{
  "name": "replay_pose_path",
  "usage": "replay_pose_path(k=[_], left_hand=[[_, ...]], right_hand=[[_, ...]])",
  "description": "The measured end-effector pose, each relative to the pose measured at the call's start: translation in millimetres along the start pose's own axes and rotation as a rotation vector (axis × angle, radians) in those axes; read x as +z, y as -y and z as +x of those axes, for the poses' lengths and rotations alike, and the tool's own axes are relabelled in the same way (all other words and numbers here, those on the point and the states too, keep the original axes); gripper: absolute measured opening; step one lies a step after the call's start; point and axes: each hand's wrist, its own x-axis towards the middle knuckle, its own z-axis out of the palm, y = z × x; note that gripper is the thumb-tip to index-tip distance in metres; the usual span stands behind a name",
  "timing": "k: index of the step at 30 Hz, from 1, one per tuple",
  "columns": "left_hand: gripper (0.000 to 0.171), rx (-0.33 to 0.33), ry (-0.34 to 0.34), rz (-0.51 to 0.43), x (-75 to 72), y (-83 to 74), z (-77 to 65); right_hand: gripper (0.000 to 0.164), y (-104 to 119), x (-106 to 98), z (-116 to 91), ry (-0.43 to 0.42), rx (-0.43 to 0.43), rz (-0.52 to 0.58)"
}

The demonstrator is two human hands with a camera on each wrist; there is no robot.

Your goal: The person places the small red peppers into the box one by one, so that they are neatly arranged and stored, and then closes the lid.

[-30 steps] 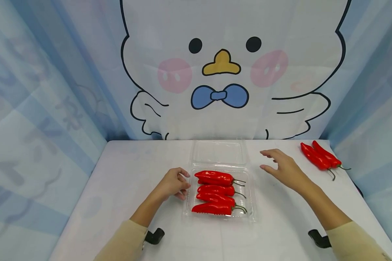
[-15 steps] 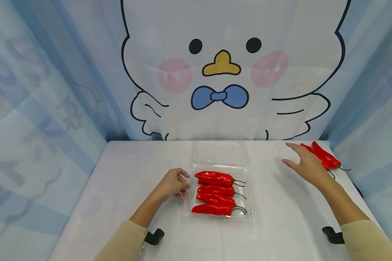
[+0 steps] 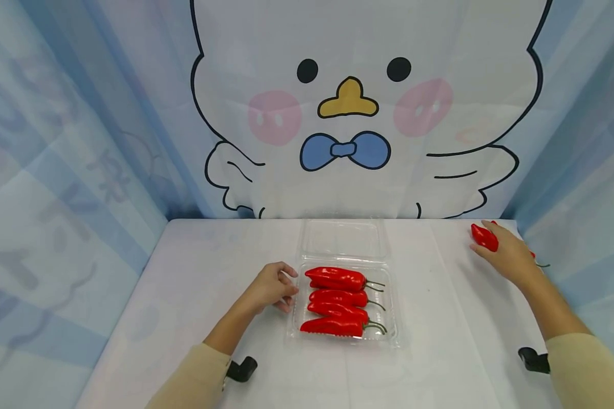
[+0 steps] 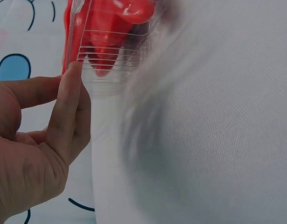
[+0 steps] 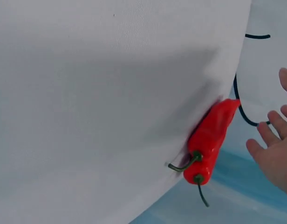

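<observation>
A clear plastic clamshell box stands mid-table with its lid folded back. Several red chili peppers with green stems lie side by side in it. My left hand is at the box's left edge; in the left wrist view its thumb and fingers pinch the rim. At the table's far right corner, my right hand reaches over two more red peppers, covering much of them in the head view. The right wrist view shows this hand's fingers spread, apart from the peppers.
The white table ends at a cartoon-printed curtain behind and blue curtains at both sides. The two loose peppers lie close to the table's right edge. Black mounts show at both wrists.
My right hand has moved right, from beside the box to over the two loose peppers in the far right corner. The left hand and the box have stayed in place.
</observation>
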Motion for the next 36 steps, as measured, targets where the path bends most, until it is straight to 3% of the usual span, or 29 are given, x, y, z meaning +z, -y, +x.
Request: replay_pose_path(k=[14,21,36], left_hand=[[0.031,-0.004,0.006,0.002,-0.8,-1.7,0.6],[0.031,-0.002,0.0,0.007,0.3,0.9,1.7],[0.03,-0.003,-0.007,0.013,0.0,-0.5,0.5]], right_hand=[[0.085,-27,4,11,0.016,0.075,-0.031],[0.086,-32,8,15,0.057,0.137,-0.074],[0.076,-32,14,12,0.041,0.161,-0.062]])
